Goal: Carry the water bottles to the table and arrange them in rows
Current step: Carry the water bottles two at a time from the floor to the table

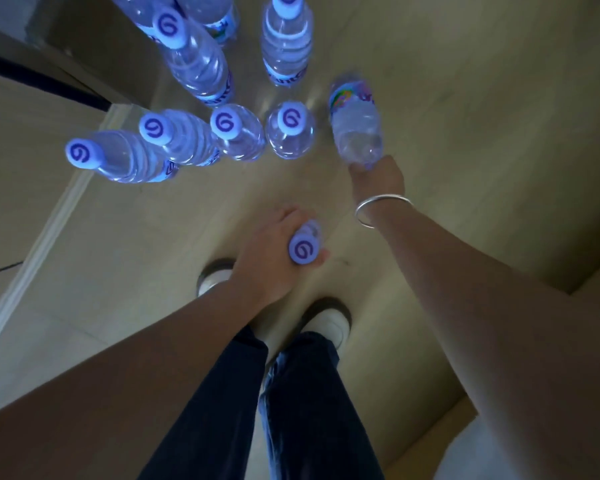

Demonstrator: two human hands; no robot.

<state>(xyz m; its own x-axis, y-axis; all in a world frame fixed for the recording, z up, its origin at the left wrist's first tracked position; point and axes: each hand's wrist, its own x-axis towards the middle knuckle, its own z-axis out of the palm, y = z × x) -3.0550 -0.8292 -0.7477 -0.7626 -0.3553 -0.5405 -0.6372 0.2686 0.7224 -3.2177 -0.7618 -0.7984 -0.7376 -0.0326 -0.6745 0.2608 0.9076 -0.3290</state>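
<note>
The clear plastic water bottle with a rainbow-coloured label (pixel 355 123) hangs upside down from the right hand (pixel 378 183), whose fingers close round its neck end, so its base points to the far side. It is tilted and blurred, and sits just right of the near row of standing bottles; whether it touches the surface cannot be told.

A second clear bottle with a pale cap bearing a purple spiral (pixel 305 250) is gripped in the left hand (pixel 274 252), upright, cap towards the camera, low and near, above the person's feet.

The near row holds four clear, ribbed bottles with the same spiral caps: from left to right (pixel 84 153), (pixel 155 128), (pixel 226 124) and (pixel 291 121). The two on the right stand close together, perhaps touching. Farther off stand more bottles, one at the left (pixel 170 27), one to its right (pixel 286 1), and another behind, partly cut by the frame edge.

They stand on a glass-like reflective tabletop (pixel 142 109), whose edge runs along the left. Through it show the pale tan floor (pixel 465 98), white shoes (pixel 329 323) and dark blue trousers (pixel 291 410). A thin silver bangle (pixel 383 204) circles the right wrist.
</note>
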